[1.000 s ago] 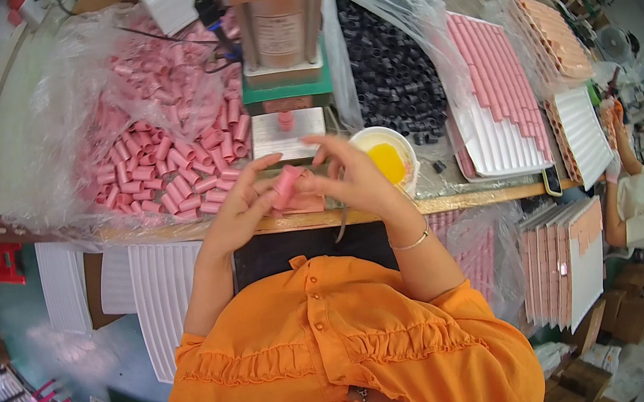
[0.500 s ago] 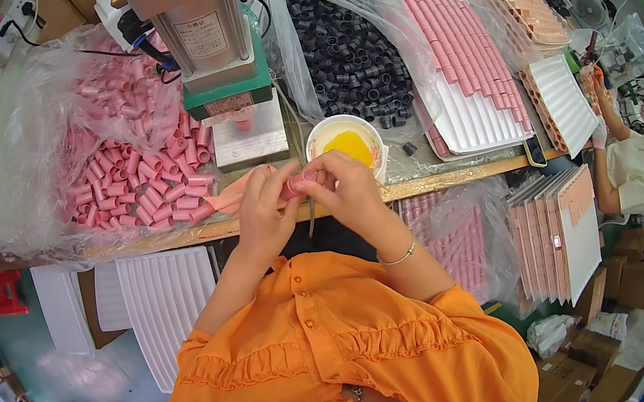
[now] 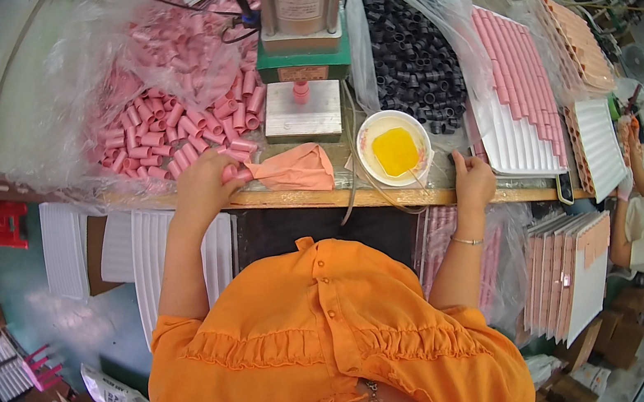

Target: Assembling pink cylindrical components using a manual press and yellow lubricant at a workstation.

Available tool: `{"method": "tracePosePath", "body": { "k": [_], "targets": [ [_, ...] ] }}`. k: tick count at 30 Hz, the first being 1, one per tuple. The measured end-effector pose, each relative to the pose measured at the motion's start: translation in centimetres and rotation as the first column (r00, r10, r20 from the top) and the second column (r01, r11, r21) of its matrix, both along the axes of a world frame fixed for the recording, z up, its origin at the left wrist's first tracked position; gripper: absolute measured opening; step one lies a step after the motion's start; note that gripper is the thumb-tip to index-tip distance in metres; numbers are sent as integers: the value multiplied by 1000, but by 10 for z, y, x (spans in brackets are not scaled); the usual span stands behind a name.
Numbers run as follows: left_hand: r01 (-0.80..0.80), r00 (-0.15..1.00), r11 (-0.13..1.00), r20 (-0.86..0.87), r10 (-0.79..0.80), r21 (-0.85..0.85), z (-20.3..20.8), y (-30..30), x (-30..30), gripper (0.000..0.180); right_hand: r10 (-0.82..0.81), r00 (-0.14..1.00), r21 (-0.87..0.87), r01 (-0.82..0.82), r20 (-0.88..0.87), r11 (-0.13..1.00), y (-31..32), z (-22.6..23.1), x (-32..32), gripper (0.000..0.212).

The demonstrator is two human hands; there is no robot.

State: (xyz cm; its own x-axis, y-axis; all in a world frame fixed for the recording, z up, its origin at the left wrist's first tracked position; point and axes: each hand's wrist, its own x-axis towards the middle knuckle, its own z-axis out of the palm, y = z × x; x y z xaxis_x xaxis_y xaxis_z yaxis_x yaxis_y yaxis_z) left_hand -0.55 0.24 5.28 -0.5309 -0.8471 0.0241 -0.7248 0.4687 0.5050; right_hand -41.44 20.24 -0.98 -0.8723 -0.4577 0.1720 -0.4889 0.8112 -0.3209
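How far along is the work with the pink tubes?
Done: one white tray is mostly lined with pink tubes. In hand: the left hand picks tubes at the edge of the loose pile; the right hand rests by the black caps. Left: a big pile, many caps, and the bare tray.

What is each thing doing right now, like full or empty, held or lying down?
Left hand: closed on a pink tube.
Right hand: at the bench edge; holding something dark, unclear what.
Bowl: holds yellow liquid.
Pink cloth: crumpled, lying flat.
White tray: partly filled with tubes.
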Motion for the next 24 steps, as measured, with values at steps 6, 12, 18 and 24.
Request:
{"method": "tracePosePath", "body": {
  "k": [6, 12, 18, 24],
  "targets": [
    [183, 956, 981, 245, -161, -68, -15, -11, 4, 20, 142, 978, -378, -75, 151, 923, 0, -6, 1, 18],
    [211, 923, 977, -334, -192, 22, 7, 1, -17, 34, 592, 806, -522, -499, 13, 691, -22, 45, 61, 7],
    [280, 837, 907, -543, -70, 315, -1, 36, -84, 26, 757, 598, -104, -798, -264, 594, -43, 34, 68, 7],
    [430, 691, 722, -713, 123, 541, -8, 46, -112, 28, 797, 594, -548, -705, -109, 450, -44, 65, 74, 12]
  ]
}}
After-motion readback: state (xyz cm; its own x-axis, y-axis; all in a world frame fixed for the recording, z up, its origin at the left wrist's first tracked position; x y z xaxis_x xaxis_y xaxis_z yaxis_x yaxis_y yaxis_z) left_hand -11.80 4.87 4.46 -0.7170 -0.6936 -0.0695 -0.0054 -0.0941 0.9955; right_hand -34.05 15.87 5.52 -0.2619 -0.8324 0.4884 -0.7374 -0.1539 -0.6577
